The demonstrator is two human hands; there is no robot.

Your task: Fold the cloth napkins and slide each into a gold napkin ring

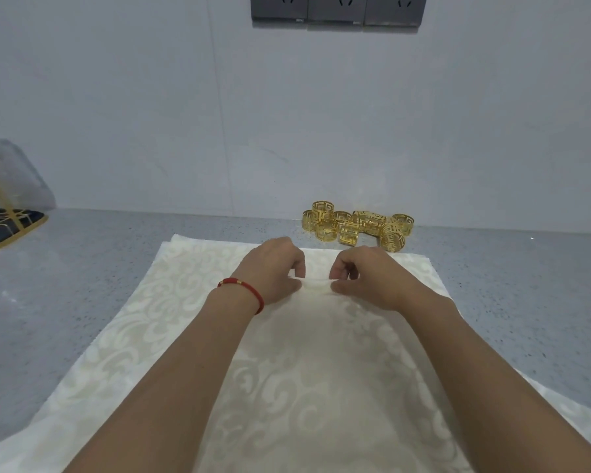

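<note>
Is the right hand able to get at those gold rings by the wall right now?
Probably yes: the gold rings lie just beyond the right hand with nothing between. But it is pinching the napkin and would need to let go first.

grey counter (82,285), wall sockets (338,8), gold-rimmed stand (11,227)

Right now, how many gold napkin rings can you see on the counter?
About 9 gold napkin rings, in one heap on the counter near the wall, just beyond the napkin. One sits atop the left end. They overlap, so some may be hidden.
</note>
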